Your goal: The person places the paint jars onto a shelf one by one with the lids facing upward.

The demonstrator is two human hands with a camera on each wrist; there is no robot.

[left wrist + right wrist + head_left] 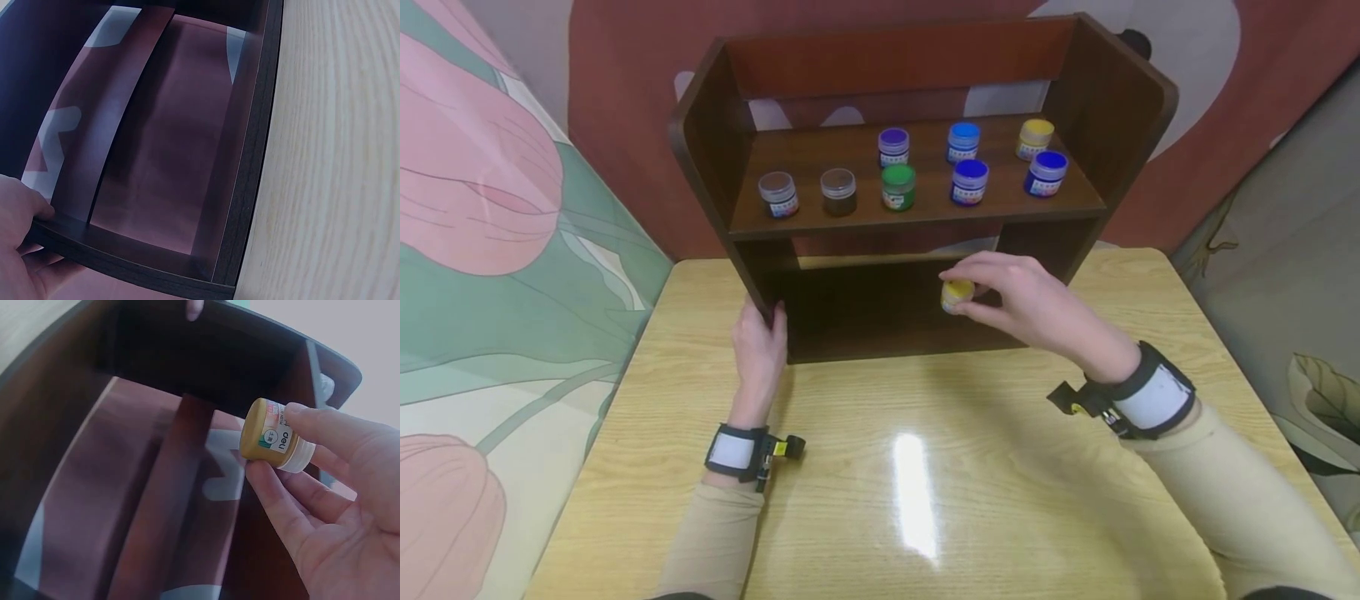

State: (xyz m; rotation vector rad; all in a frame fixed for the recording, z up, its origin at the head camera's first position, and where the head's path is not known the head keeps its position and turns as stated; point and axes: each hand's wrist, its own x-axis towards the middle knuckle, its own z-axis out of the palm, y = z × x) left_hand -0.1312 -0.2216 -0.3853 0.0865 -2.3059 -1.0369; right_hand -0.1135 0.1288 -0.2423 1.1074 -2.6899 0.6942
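A small yellow paint jar (956, 296) with a clear lid and a printed label is pinched between the thumb and fingers of my right hand (1022, 302). That hand is in front of the lower compartment of a dark brown wooden shelf (917, 218). In the right wrist view the jar (270, 432) is tilted, its yellow base toward the left. My left hand (758, 337) grips the front edge of the shelf's left side panel. The left wrist view shows the thumb of the left hand (22, 240) over the panel edge (112, 259), with fingers behind it.
Several paint jars stand on the upper board: two brownish ones at left, a green jar (898, 187), a purple jar (893, 147), blue ones, and a yellow jar (1035, 139) at back right. The shelf stands on a light wood table (842, 467) against a patterned backdrop (625, 125).
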